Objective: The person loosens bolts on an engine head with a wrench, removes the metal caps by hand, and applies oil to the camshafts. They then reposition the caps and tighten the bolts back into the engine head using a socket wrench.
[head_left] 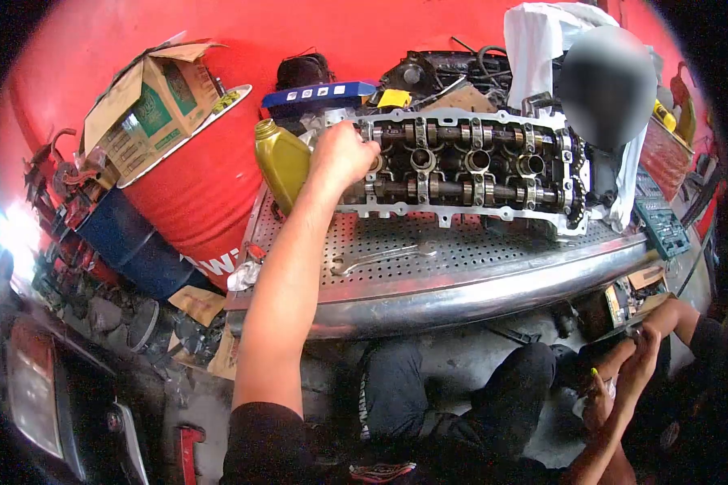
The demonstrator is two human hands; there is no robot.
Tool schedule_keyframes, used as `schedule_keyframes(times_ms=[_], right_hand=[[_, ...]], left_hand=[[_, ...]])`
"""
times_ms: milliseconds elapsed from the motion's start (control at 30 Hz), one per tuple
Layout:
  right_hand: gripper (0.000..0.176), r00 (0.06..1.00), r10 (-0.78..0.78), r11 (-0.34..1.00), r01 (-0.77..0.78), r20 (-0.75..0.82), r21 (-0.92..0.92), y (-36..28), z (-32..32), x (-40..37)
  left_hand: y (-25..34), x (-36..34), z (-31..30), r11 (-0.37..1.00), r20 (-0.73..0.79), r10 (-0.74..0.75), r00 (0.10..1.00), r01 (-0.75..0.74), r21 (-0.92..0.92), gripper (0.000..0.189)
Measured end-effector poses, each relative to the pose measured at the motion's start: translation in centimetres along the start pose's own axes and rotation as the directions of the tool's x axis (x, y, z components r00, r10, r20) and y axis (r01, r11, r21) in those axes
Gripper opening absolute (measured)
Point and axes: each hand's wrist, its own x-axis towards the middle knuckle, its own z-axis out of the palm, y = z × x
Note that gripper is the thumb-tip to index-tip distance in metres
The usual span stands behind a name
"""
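Head view, only view logged.

Left hand: arm stretched forward, fingers curled tight into a fist at the left end of the cylinder head. The knuckles hide the palm, so I cannot tell whether anything is held inside.

From that grip the cylinder head runs off to the right. Its long axis lies crosswise, and both camshafts are parallel to it. Chain sprockets sit at the end farthest from the grip. The head rests on the perforated table.

Just left of the grip, almost touching the wrist: an olive oil bottle, upright. Nearer the body than the grip, flat on the table: a combination wrench, its long axis also roughly crosswise and apart from the head.

Right hand: low and well to the right of the grip, below the table edge. It is close against a co-worker's hand. Its fingers are bunched, and I cannot make out whether they pinch something. The left hand is clearly the one nearer the head.

Far right of the grip: a green socket tray.
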Motion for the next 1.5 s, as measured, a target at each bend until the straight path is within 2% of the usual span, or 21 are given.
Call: schedule_keyframes(times_ms=[67, 100, 200, 233, 333, 367, 567, 667, 733, 767, 800, 833, 867, 900, 933, 1000, 1100, 1200, 1333, 1400, 1500], right_hand=[[0.03, 0.941, 0.338, 0.929, -0.329, -0.026, 0.17, 1.9, -2.0, -1.9], [0.027, 0.986, 0.154, 0.982, -0.159, -0.059, -0.103, 2.5, -2.2, -2.5], [0.034, 0.993, 0.117, 0.887, -0.108, -0.008, -0.449, 5.0, -4.8, -4.2], [0.023, 0.995, 0.089, 0.905, -0.103, -0.054, -0.412, 3.9, -4.2, -3.9], [0.023, 0.963, 0.233, 0.915, -0.265, -0.138, -0.303, 7.1, -5.3, -5.3], [0.025, 0.988, 0.144, 0.826, -0.154, -0.061, -0.542, 7.4, -6.0, -5.6], [0.027, 0.951, 0.296, 0.854, -0.303, -0.084, -0.423, 7.0, -6.1, -7.2], [0.032, 0.794, 0.601, 0.799, -0.595, -0.092, 0.085, 7.4, -5.8, -8.0], [0.042, 0.696, 0.691, 0.723, -0.668, -0.194, 0.178, 1.5, -2.8, -6.2], [0.04, 0.663, 0.717, 0.688, -0.723, -0.215, 0.061, -1.6, -2.4, -5.3], [0.039, 0.629, 0.741, 0.636, -0.77, -0.235, -0.054, -5.0, -1.9, -4.0], [0.037, 0.925, 0.362, 0.765, -0.366, -0.116, -0.531, 2.3, -4.0, -7.8], [0.036, 0.948, 0.313, 0.653, -0.259, -0.058, -0.712, 2.4, -4.1, -7.9], [0.037, 0.891, 0.442, 0.735, -0.424, -0.101, -0.529, 1.6, -4.4, -7.2], [0.03, 0.943, 0.324, 0.658, -0.283, -0.077, -0.697, 0.6, -4.5, -7.5], [0.019, 0.955, 0.272, 0.622, -0.269, -0.119, -0.735, 1.5, -4.9, -8.5], [0.021, 0.933, 0.33, 0.618, -0.328, -0.143, -0.714, 2.1, -5.6, -9.3], [0.023, 0.94, 0.316, 0.642, -0.31, -0.127, -0.701, 2.3, -5.1, -9.4], [0.023, 0.968, 0.241, 0.708, -0.222, -0.066, -0.671, 1.8, -3.6, -8.1], [0.021, 0.952, 0.296, 0.756, -0.285, -0.081, -0.59, 0.9, -2.8, -7.4], [0.019, 0.966, 0.24, 0.771, -0.249, -0.095, -0.587, 1.6, -2.2, -7.3]], left_hand=[[-0.3, 0.3, 0.3, 0.997, -0.006, -0.001, 1.0, 0.001, 0.081, 0.041], [-0.1, 0.3, 0.3, 0.99, -0.02, 0.011, 1.0, -0.008, 0.141, 0.042], [0.6, -0.3, 0.1, 0.973, -0.042, 0.024, 0.999, -0.014, 0.23, 0.043], [0.9, -0.5, -0.3, 0.968, -0.047, 0.026, 0.999, -0.014, 0.249, 0.044], [1.5, -1.3, -1.6, 0.979, -0.083, 0.038, 0.996, -0.02, 0.201, 0.043], [1.1, -0.8, -1.4, 0.983, -0.033, 0.046, 0.998, -0.039, 0.178, 0.042], [0.0, 0.3, -0.4, 0.962, -0.009, 0.099, 0.995, -0.094, 0.258, 0.042], [1.3, -0.7, -1.3, 0.956, -0.051, 0.097, 0.994, -0.079, 0.282, 0.046], [0.5, -0.5, -1.6, 0.969, 0.007, 0.068, 0.998, -0.068, 0.237, 0.043], [0.5, 0.2, -1.5, 0.962, 0.094, 0.089, 0.992, -0.11, 0.25, 0.037], [0.5, -0.6, -0.7, 0.987, -0.057, 0.156, 0.986, -0.157, -0.021, 0.034], [-4.1, 2.4, 0.2, 0.987, -0.016, 0.162, 0.987, -0.162, 0.006, 0.034], [-6.2, 3.5, 0.2, 0.975, -0.035, 0.216, 0.976, -0.217, -0.043, 0.035], [-9.9, 6.4, 0.4, 0.972, 0.042, 0.227, 0.973, -0.229, 0.053, 0.035], [-12.8, 8.7, 1.1, 0.975, 0.033, 0.212, 0.977, -0.213, 0.059, 0.036], [-10.1, 7.5, 0.8, 0.947, 0.073, 0.211, 0.975, -0.223, 0.232, 0.041], [-10.9, 7.4, 1.4, 0.939, -0.004, 0.31, 0.951, -0.305, 0.159, 0.049], [-8.4, 5.2, 0.8, 0.957, 0.023, 0.233, 0.972, -0.234, 0.169, 0.051], [-8.4, 4.4, 1.7, 0.967, -0.051, 0.251, 0.967, -0.253, -0.037, 0.032], [-6.4, 3.0, 1.1, 0.963, -0.056, 0.268, 0.962, -0.27, -0.028, 0.028], [-6.0, 3.6, 1.3, 0.933, -0.117, 0.312, 0.943, -0.28, 0.226, 0.034]])
